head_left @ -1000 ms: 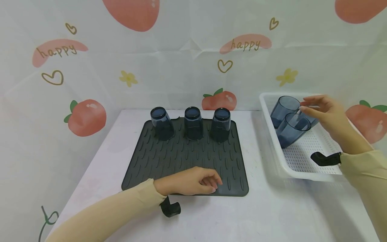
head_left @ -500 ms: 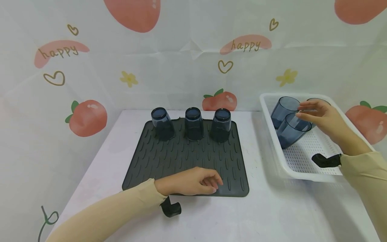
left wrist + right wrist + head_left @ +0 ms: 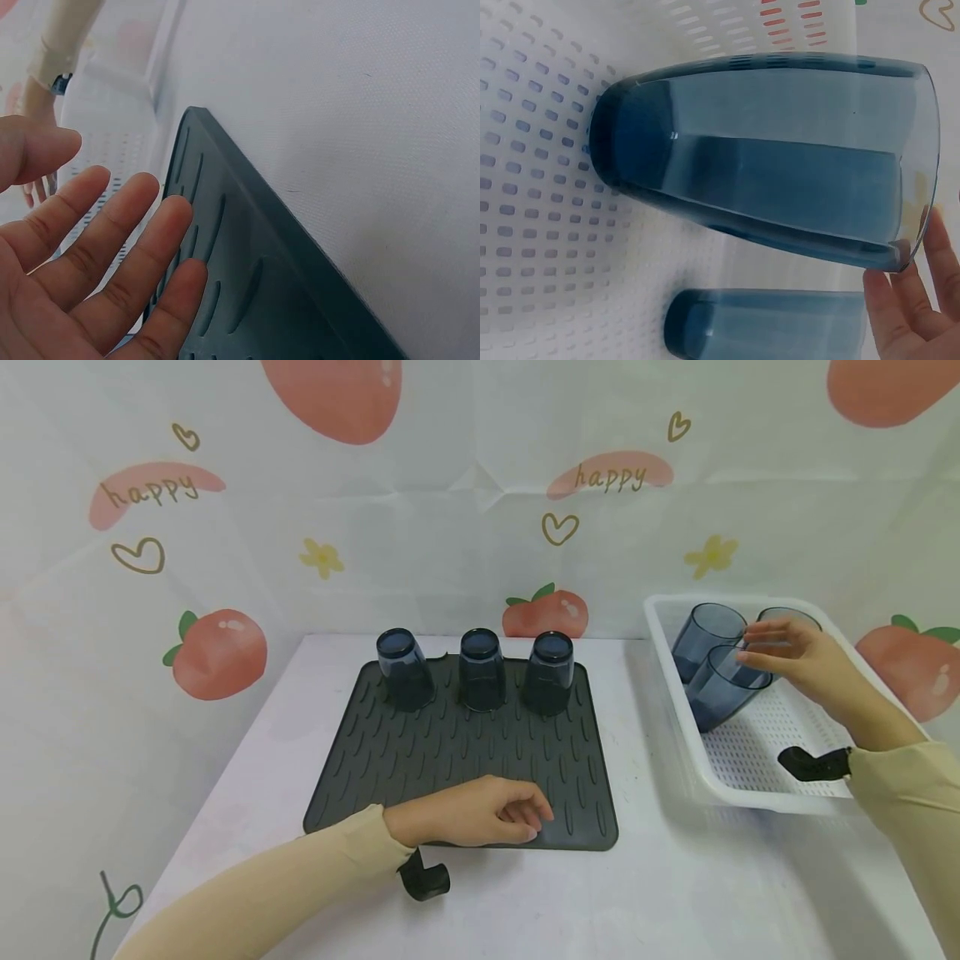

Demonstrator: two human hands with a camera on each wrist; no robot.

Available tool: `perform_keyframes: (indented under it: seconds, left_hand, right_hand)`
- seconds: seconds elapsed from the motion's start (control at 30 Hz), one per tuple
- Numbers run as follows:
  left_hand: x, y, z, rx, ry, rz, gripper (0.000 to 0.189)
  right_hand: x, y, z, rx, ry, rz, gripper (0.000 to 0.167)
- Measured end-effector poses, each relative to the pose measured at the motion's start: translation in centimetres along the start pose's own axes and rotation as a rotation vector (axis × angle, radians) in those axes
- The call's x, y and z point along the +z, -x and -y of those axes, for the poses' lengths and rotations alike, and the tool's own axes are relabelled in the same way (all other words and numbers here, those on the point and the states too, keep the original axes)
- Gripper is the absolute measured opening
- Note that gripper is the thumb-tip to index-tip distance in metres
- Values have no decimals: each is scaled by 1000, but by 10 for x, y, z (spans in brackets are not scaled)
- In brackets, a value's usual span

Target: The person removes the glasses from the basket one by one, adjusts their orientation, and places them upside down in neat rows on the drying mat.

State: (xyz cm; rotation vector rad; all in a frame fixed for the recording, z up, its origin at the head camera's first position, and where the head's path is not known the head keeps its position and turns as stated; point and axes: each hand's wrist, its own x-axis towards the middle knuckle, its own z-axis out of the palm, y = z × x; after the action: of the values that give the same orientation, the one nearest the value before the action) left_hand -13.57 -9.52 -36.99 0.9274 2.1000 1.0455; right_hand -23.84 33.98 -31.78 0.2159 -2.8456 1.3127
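Note:
My right hand (image 3: 798,664) is over the white plastic basket (image 3: 712,781), fingers loosely extended beside the rims of the tinted glasses. A front glass (image 3: 723,693) leans with its mouth up; in the right wrist view fingertips are at the rim of a glass (image 3: 780,150), and contact there is unclear. Behind it stands another glass (image 3: 701,635), and a third glass (image 3: 795,612) is partly hidden by the hand. My left hand (image 3: 480,810) lies at the front edge of the dark drying mat (image 3: 450,760), fingers loosely bent around nothing.
On the back of the mat three glasses stand upside down in a row: a left glass (image 3: 405,668), a middle glass (image 3: 481,668) and a right glass (image 3: 549,672). A printed backdrop (image 3: 450,560) rises behind the white table (image 3: 600,902).
My right hand has drawn slightly away from the rear right glass, whose rim now shows behind the fingers. The left hand stays put. The head view has shifted a little.

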Motion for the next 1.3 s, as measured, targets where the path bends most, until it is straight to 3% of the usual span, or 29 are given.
perform_keyframes:
  seconds: [0.27,0.53,1.3]
  left_hand:
    - [-1,1,-2,1,-6,-5,22]
    - [-2,1,-4,1,-5,-4,23]
    - [-2,1,-5,-13,-1,-6,22]
  right_hand:
    - [0,-2,-3,20,92,60,56]
    - [0,-4,-1,41,133,131,67]
    - [5,-13,-7,11,198,242,75]
